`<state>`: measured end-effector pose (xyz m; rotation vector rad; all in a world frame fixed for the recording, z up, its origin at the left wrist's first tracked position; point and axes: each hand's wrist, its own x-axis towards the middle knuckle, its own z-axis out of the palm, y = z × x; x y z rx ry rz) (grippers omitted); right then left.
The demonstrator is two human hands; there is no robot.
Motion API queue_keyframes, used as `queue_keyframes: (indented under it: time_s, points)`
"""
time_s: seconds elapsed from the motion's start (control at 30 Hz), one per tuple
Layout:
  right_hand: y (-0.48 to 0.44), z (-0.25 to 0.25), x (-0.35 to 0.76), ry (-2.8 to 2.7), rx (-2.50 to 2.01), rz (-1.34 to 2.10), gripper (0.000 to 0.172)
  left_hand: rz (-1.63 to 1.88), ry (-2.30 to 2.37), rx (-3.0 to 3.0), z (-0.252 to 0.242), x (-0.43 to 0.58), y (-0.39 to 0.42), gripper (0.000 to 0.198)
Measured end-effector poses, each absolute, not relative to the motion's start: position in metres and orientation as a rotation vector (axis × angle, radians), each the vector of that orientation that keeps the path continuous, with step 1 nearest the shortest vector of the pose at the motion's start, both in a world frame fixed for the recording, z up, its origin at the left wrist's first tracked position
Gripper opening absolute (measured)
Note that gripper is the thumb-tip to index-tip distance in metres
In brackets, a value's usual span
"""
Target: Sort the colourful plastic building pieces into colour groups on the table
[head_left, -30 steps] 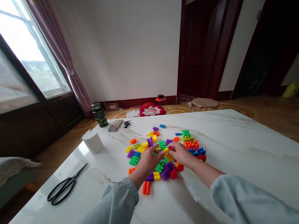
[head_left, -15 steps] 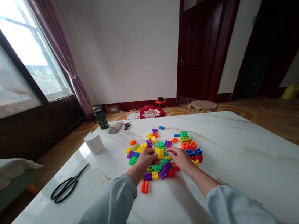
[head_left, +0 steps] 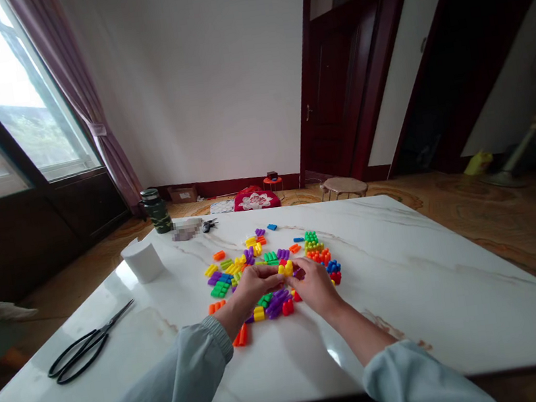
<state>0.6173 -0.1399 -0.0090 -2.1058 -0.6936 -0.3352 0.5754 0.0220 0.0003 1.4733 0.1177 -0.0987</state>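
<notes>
Between my two hands is a yellow building block point(head_left: 285, 269) with rounded knobs, held just above the pile. My left hand point(head_left: 258, 285) pinches it from the left, and my right hand point(head_left: 312, 282) has its fingers closed on the right side of it. A bit of red shows beside the yellow block, partly hidden by the fingers. Around and under the hands lie loose blocks: purple ones point(head_left: 278, 304), green ones point(head_left: 220, 289) and an orange one point(head_left: 241, 336). To the right stands a row of grouped blocks by colour, with orange point(head_left: 318, 257) and green point(head_left: 311, 240) among them.
Black-handled scissors point(head_left: 89, 346) lie on the left of the marble-patterned table point(head_left: 424, 285). Farther back are a white paper roll point(head_left: 142, 260), a camouflage flask point(head_left: 156, 211) and keys point(head_left: 209, 225). A round stool point(head_left: 344, 186) stands beyond the far edge.
My right hand has come in to the left and now touches the yellow block, which only my left hand held before. The whole view has shifted somewhat to the right.
</notes>
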Motion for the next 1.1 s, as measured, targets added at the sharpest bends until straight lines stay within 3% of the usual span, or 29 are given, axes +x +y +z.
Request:
queue_keyframes:
  time_s: [0.2, 0.4, 0.87, 1.1]
  points:
    - [-0.195, -0.006, 0.640, -0.440, -2.180, -0.399, 0.020, -0.174, 0.143, 1.692, 0.002, 0.575, 0.022, 0.056]
    - [-0.264, -0.048, 0.668, -0.068, -2.572, -0.190, 0.019, -0.174, 0.293, 2.002, -0.016, 0.577, 0.050, 0.043]
    - [-0.255, -0.078, 0.671, -0.182, -2.600, -0.095, 0.020, -0.200, 0.293, 2.071, -0.019, 0.577, 0.058, 0.036]
    - [-0.253, -0.045, 0.661, -0.293, -2.702, -0.243, 0.033, -0.157, 0.313, 2.121, -0.019, 0.579, 0.065, 0.041]
